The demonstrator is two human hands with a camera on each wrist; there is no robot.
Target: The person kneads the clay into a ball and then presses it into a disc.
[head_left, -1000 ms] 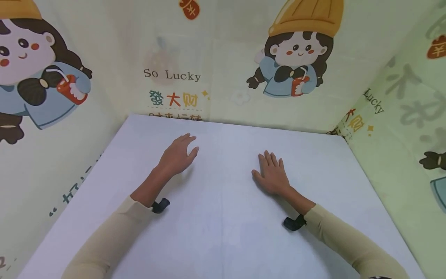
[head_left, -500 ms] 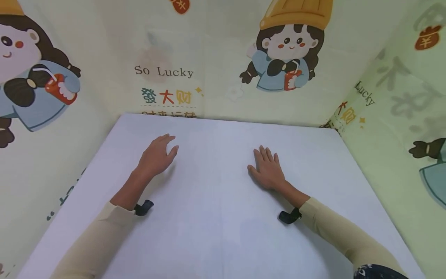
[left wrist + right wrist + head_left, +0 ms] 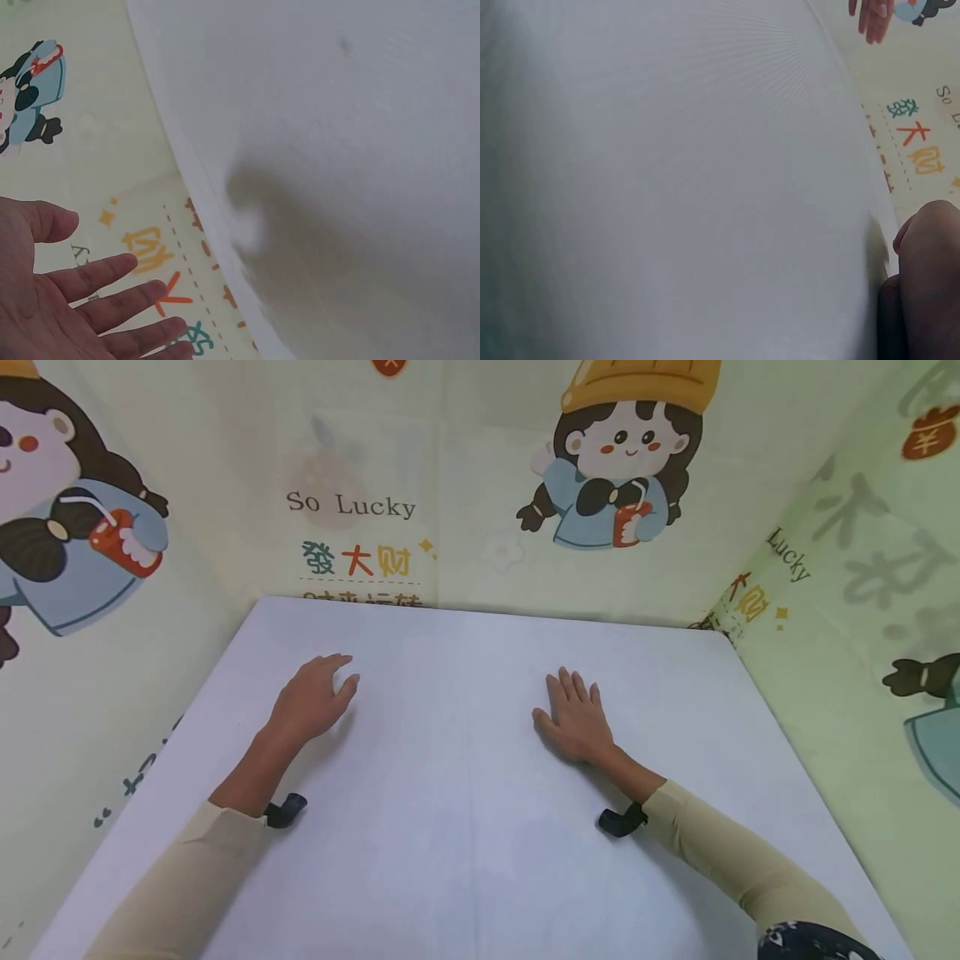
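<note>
My left hand [image 3: 309, 697] is held over the left part of the white table [image 3: 465, 793], its shadow falling on the surface beside it. Fingers and thumb are spread apart with nothing between them, and the left wrist view shows the bare palm [image 3: 37, 322]. On the right side, my right hand [image 3: 577, 717] lies palm down, fingers extended toward the back edge and thumb out to the side. Part of the right hand [image 3: 934, 277] fills the lower right corner of the right wrist view. Neither hand holds an object.
Patterned cloth walls [image 3: 480, 485] with cartoon figures and lettering stand behind the table and at both sides. A small black camera [image 3: 287, 810] sits at the left wrist, another black camera [image 3: 622, 820] at the right. A dark patterned item [image 3: 813, 942] shows at the lower right.
My left hand has moved left, away from the right hand. The right hand keeps nearly the same place and pose, while the head view has shifted slightly.
</note>
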